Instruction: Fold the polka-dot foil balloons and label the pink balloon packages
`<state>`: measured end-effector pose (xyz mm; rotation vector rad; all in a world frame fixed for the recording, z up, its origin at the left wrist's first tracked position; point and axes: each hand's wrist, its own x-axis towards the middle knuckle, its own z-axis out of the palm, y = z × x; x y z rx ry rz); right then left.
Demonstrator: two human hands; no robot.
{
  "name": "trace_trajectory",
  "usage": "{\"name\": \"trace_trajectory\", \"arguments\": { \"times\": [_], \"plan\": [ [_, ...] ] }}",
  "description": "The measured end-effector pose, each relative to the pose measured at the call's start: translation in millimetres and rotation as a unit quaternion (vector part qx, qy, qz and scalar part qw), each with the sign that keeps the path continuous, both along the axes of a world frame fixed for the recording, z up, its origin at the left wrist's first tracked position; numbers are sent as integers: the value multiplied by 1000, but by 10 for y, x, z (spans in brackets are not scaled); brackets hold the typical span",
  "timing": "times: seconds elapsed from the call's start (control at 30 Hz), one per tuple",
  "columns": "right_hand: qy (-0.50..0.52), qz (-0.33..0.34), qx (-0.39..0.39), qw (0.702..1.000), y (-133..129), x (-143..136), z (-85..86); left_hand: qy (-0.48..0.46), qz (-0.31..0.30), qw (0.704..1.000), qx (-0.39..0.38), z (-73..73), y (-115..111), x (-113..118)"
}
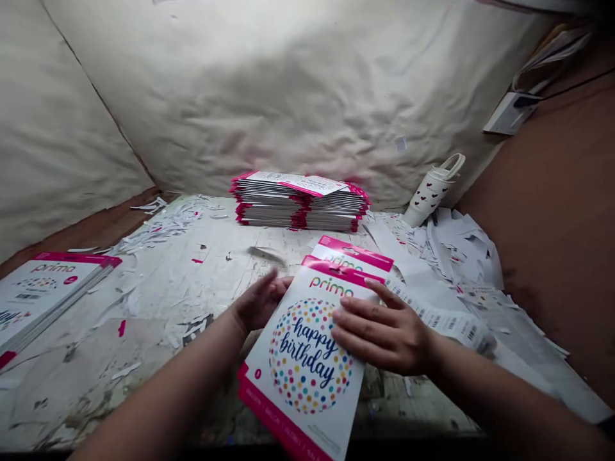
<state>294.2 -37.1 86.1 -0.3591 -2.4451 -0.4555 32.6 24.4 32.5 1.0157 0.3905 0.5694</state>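
A flat white and pink "happy birthday" packet (307, 397) with a dotted round print is tilted in front of me. My right hand (391, 330) lies across its upper right part, fingers over the front and thumb hidden. By the packet's upper left edge is my left hand (257, 304), thumb raised apart from the fingers, which partly pass out of sight behind the packet. Another packet of the same kind (358, 252) shows just beyond the top edge. A pale, motion-blurred strip (266, 255) appears above my left thumb.
A tall stack of packets (298, 208) stands at the back, and a smaller pile (52, 288) lies at the left. Barcode label sheets (451, 320) lie right of my hand. A white tumbler with hearts (430, 192) leans at back right among paper scraps (461, 243).
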Motion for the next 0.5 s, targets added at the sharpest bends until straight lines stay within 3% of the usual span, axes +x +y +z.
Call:
{"name": "trace_trajectory", "arguments": {
  "times": [0.07,0.1,0.17,0.23,0.27,0.33,0.5],
  "plan": [
    [119,-78,-86,986,-102,96,-163,-9,59,998,-18,24,-75,168],
    [218,-118,-159,956,-128,152,-224,1,107,994,6,37,-128,265],
    [398,-139,-338,842,-168,258,-313,3,190,980,63,75,-256,454],
    [479,-105,-481,727,-218,323,-370,5,231,964,133,131,-400,611],
    [496,-93,-514,693,-250,333,-390,9,248,954,169,163,-471,675],
    [525,-97,-519,667,-316,308,-420,9,291,929,229,224,-599,777],
    [553,-71,-468,686,-411,145,-477,-10,361,881,306,278,-755,933]
  ]
}}
